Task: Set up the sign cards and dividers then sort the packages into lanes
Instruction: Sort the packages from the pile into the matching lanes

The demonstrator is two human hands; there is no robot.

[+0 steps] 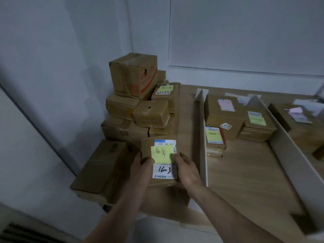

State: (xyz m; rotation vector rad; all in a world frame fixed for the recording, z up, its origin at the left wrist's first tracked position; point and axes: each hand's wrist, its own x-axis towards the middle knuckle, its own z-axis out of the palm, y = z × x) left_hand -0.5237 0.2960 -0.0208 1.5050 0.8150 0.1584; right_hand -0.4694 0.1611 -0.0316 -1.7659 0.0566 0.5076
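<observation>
A small cardboard package (148, 145) with a white shipping label and a yellow sticky note is held above the table's left end. My left hand (142, 165) grips its left edge and my right hand (185, 168) grips its right edge, thumbs on the label. To the right, a white divider (203, 137) runs front to back. Past it, a lane holds several labelled packages (224, 116). A second divider (287, 148) slants further right, with another package (301, 123) beyond it.
A pile of unsorted cardboard boxes (135, 95) is stacked at the left end of the wooden table (245, 172), against the wall corner. A flat long box (101, 169) lies at the front left. White cards (243, 99) stand at the back of the lanes.
</observation>
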